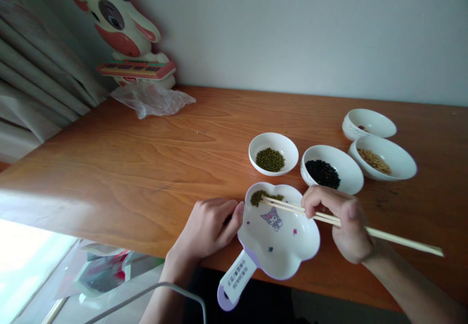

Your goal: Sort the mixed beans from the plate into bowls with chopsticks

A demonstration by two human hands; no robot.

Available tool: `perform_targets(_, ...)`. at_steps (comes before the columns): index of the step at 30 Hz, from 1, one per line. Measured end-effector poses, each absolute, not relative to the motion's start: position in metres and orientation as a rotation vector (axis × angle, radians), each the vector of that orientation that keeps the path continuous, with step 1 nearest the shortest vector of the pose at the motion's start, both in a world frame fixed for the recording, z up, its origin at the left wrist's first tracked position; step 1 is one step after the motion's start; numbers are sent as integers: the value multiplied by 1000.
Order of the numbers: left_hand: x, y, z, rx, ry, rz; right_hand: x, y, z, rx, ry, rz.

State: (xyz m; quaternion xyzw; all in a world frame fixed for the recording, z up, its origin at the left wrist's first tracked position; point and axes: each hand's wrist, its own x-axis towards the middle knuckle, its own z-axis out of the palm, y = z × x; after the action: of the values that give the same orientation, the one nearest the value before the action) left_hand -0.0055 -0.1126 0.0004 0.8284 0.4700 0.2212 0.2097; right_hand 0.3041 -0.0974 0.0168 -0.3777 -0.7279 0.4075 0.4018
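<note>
My right hand (pixel 341 221) is closed around a pair of wooden chopsticks (pixel 398 238). Their tips touch green beans (pixel 257 197) at the upper left of a white flower-shaped dish (pixel 283 258) with a purple rim and a handle. At the dish's left edge rests my left hand (pixel 212 226), its fingers curled; what they hold, if anything, is hidden. Behind the dish stands a white bowl (pixel 256 151) of green beans. To its right are a bowl (pixel 353 173) with black beans and another (pixel 404 163) with pale tan pieces.
A fourth white bowl (pixel 383 126) at the back right holds a little something reddish. On the wooden table (pixel 146 168) at the back left lie a crumpled plastic bag (pixel 153 101) and a cow-shaped toy keyboard (pixel 135 68). A grey cable (pixel 171 285) crosses below my left arm.
</note>
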Motion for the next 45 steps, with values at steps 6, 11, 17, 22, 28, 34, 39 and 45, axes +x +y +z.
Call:
perform_targets(6, -5, -112, 2, 2305, 1308, 644, 307, -96, 13, -953, -1834, 995)
perform_targets(11, -5, -112, 2, 2299, 1303, 631, 306, -98, 13, -889, -1792, 970)
perform_targets(17, -4, -112, 2, 2296, 1313, 636, 302, -96, 27, -846, -1738, 935)
perform_targets(22, -5, -112, 1, 2308, 1311, 624, 312, -94, 30, -900, -1834, 994)
perform_targets(28, -6, -113, -1, 2302, 1315, 608, 321, -96, 20, -947, -1917, 1017)
perform_targets(34, -7, -113, -1, 2310, 1313, 614, 322, -95, 20, -950, -1910, 1003)
perform_targets(39, -6, -113, -1, 2294, 1318, 603, 322, -94, 16, -917, -1866, 1002)
perform_targets(45, -5, -112, -2, 2288, 1311, 592, 314, -95, 24, -870, -1792, 977)
